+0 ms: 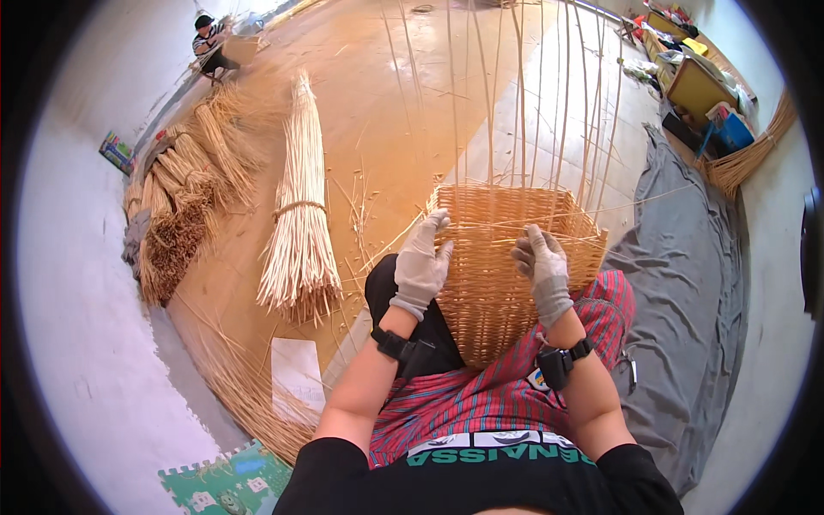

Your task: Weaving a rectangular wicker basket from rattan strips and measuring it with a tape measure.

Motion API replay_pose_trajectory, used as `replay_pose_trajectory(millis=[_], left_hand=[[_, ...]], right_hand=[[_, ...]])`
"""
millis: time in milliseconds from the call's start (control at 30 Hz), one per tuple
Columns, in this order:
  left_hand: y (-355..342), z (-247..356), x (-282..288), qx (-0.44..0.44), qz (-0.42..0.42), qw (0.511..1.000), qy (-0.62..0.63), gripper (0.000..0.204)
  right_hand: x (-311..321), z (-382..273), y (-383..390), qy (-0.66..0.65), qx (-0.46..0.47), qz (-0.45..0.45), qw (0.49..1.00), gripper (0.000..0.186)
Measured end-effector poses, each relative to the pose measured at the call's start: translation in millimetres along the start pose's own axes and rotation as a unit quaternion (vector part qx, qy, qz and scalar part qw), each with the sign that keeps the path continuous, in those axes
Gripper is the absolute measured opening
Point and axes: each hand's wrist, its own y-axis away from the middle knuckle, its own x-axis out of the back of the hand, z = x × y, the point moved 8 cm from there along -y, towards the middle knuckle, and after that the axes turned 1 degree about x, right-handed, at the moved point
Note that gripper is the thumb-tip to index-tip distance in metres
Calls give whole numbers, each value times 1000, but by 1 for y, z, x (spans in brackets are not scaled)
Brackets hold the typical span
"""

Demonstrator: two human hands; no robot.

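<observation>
A part-woven wicker basket (489, 292) leans in my lap, its tall upright stakes (522, 103) standing above the weave. My left hand (421, 268), in a pale work glove, grips the basket's left edge near the rim, thumb on the near side. My right hand (544, 268), gloved too, has its fingers pinched at the woven rim on a thin wicker strand. Loose strand ends (652, 199) stick out to the right of the basket. The fingertips of my right hand partly cover the strand.
A tied bundle of pale wicker rods (300, 206) stands left of me. More bundles (176, 197) lie by the left wall, with loose rods (232, 369) nearer. A grey cloth (682, 309) covers the right side. A person (215, 47) sits at the far left.
</observation>
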Motion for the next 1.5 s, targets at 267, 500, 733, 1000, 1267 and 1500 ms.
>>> replay_pose_trajectory(millis=[267, 500, 733, 1000, 1267, 1500], left_hand=[[-4, -8, -10, -11, -14, 999, 32, 54], [10, 16, -3, -91, 46, 994, -40, 51], [66, 48, -44, -131, -107, 985, -43, 30], [30, 65, -30, -108, 11, 994, -4, 37], [17, 70, -18, -44, 46, 998, -27, 36], [42, -11, 29, 88, 251, 964, -9, 33]], right_hand=[[9, 11, -11, -12, -10, 22, 1000, 22], [1, 15, -8, -42, 8, -6, 999, 20], [7, 19, -5, -13, 18, 1, 1000, 19], [0, 17, -7, 3, 53, -20, 998, 20], [10, 16, -5, -20, 68, -49, 996, 21], [11, 20, -3, -8, 80, -60, 995, 19]])
